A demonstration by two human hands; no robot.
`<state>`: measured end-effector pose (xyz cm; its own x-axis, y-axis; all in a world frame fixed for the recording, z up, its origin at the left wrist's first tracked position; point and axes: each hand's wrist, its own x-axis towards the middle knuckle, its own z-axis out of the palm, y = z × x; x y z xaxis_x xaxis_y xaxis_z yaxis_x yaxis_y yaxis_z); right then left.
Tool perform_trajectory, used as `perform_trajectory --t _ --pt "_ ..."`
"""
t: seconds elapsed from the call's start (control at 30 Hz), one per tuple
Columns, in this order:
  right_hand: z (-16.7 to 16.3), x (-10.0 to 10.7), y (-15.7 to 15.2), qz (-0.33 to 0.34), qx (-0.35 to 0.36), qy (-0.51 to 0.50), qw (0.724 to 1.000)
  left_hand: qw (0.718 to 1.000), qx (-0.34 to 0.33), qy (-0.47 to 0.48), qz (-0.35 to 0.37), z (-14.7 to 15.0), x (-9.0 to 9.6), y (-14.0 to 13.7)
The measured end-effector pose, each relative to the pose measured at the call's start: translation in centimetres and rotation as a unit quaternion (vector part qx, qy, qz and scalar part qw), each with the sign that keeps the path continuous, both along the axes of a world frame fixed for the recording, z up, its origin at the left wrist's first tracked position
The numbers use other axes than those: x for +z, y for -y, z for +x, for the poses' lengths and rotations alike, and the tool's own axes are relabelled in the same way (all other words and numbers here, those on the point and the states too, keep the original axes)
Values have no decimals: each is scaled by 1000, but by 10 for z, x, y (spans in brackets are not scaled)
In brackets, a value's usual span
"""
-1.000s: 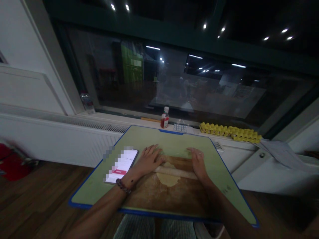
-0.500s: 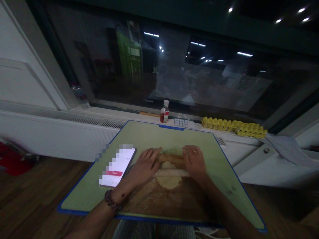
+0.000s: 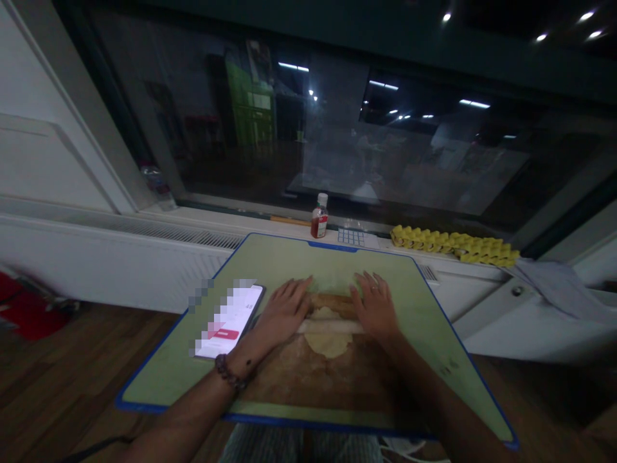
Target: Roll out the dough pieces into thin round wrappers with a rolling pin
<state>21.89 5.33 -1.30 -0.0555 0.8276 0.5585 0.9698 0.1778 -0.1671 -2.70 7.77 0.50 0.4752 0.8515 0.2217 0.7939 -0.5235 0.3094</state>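
Note:
A pale rolling pin (image 3: 330, 326) lies crosswise over a flat, roundish sheet of dough (image 3: 330, 346). My left hand (image 3: 289, 307) rests palm-down on the pin's left end, its fingers stretched forward. On the right end lies my right hand (image 3: 376, 305), flat too, with a ring on one finger and the fingers slightly apart. Both palms hide the pin's ends. The dough shows in front of and behind the pin, on a brown wooden board (image 3: 299, 382) dusted with what looks like flour. A lit phone (image 3: 231, 325) lies left of my left hand.
The board sits on a light green, blue-edged tabletop (image 3: 434, 366). Beyond its far edge, the windowsill holds a small bottle of red liquid (image 3: 319, 222), a gridded card (image 3: 351, 237) and yellow egg cartons (image 3: 453, 245). A radiator (image 3: 120, 257) stands at left.
Both hands and the rolling pin have moved slightly forward, away from me. More of the dough shows on the near side of the pin.

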Motion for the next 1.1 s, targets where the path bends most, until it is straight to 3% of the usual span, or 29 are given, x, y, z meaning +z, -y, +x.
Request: perform_trajectory --t 0.07,0.17,0.33,0.43,0.63,0.8,0.93,1.1 --pt "1 1 0 -18 32 16 999 1000 3 -18 9 1 0 0" --pt "-2 2 23 -57 78 53 994 998 -48 -25 44 -4 -3 21" --pt "-11 1 62 -69 45 49 995 991 -102 -16 81 -15 -12 57" --pt "-10 -1 51 -74 49 62 994 992 -104 -17 75 -11 -12 45" --pt "-4 0 10 -96 50 99 989 998 -23 -64 -2 2 -3 3" --pt "-10 -2 50 -79 44 88 992 992 -113 -25 52 -10 -11 38" --pt "-15 -6 85 -76 51 85 992 992 -117 -13 53 -20 -21 70" --pt "-12 -3 61 -121 58 109 985 991 -125 -23 29 -13 -11 49"
